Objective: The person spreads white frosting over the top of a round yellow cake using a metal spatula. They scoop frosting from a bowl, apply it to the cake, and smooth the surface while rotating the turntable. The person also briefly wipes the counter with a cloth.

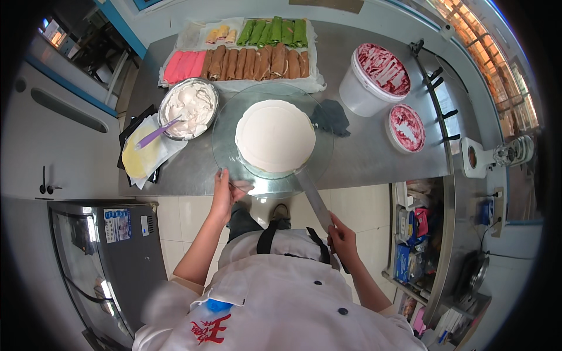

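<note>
A round cake layered with smooth white cream (pixel 275 135) sits on a clear glass turntable plate (pixel 226 145). With its fingers on the plate's near left rim, my left hand (pixel 225 197) grips the glass edge. My right hand (pixel 342 239) holds the dark handle of a long metal cake spatula (pixel 314 197). The blade's tip touches, or comes very close to, the cake's lower right edge. Left of the plate stands a bowl of whipped cream (pixel 193 103), with a purple-handled spatula (pixel 156 135) resting in it.
Rolled pink (pixel 184 66), brown (pixel 259 61) and green crepes (pixel 274 33) lie on a paper-lined tray at the back. A dark cloth (pixel 333 117) lies beside the plate. Two red-smeared white tubs (pixel 366 92) stand right. Yellow sheets on paper (pixel 142 153) lie left.
</note>
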The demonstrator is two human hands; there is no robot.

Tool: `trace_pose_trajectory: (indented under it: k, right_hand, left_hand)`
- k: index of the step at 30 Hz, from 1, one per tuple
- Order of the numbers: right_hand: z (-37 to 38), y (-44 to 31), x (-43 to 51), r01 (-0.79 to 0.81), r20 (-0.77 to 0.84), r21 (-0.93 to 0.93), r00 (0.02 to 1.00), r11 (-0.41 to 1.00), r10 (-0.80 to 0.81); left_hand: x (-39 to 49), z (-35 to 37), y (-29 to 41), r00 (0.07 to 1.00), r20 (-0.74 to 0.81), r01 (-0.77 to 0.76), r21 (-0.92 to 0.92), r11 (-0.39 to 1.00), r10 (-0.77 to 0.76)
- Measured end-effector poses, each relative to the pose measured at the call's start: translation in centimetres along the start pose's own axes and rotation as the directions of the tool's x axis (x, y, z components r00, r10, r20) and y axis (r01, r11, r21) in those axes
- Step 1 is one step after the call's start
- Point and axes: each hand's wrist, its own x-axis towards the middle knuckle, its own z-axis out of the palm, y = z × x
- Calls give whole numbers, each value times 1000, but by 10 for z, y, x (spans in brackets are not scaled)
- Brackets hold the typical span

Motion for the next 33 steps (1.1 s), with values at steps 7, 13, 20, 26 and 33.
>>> trace_pose_trajectory:
  k: [7,13,20,26,33]
  right_hand:
    - [5,6,4,43,-2,-64,999,997,-43]
    - [8,11,4,57,-5,-98,998,994,-58]
    - [7,8,4,98,-12,-108,995,989,-100]
    - [7,11,4,80,-1,-72,997,994,-80]
    - [9,8,5,90,-27,-77,995,993,-92]
  left_hand:
    - [2,10,3,962,-221,-168,-10,986,162]
    - [3,-11,3,997,-38,63,22,998,-62]
    - [2,-16,1,999,-39,21,23,1000,-20]
    - [-3,-18,9,968,-136,-183,192,964,211]
    - [-15,-10,6,996,-90,-10,107,994,19]
